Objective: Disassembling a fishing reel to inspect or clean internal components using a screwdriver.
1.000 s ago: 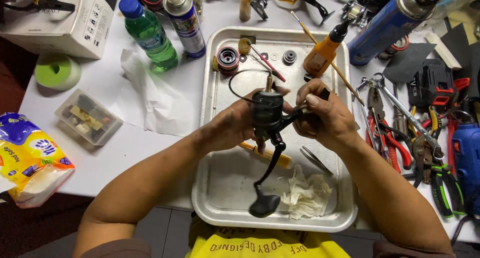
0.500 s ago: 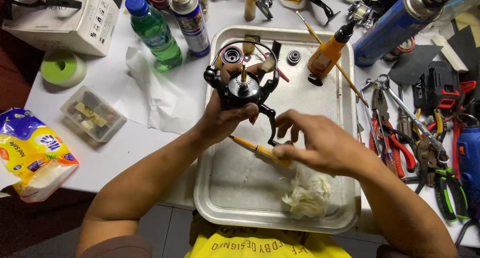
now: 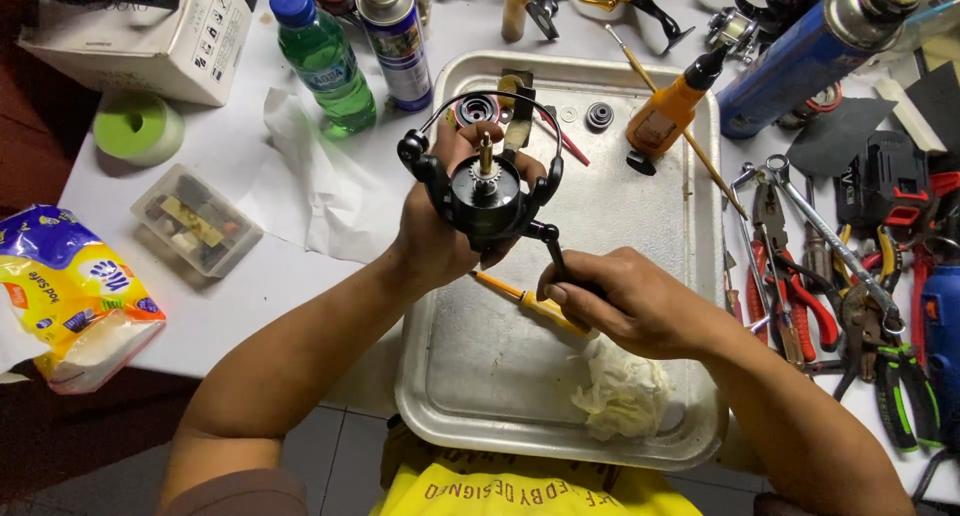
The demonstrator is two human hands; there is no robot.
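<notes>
Head view: the left hand [image 3: 440, 238] grips a black spinning reel [image 3: 485, 191] from below, holding it above the far half of a metal tray [image 3: 440, 396], its brass shaft pointing up and its bail wire arching on the far side. The right hand [image 3: 630, 301] is closed around the reel's crank handle [image 3: 553, 248], just right of the reel body. A yellow-handled screwdriver [image 3: 530, 301] lies on the tray under both hands. To work the crank well, the left hand should hold the body firm and level while the right turns smoothly, feeling for roughness. The tray also holds a crumpled white rag [image 3: 622, 396] at its near right, small round parts [image 3: 600, 114] and an orange bottle [image 3: 670, 111] at its far edge. On the counter [image 3: 250, 306] to the left, a clear plastic box [image 3: 195, 219] holds small pieces I cannot make out.
</notes>
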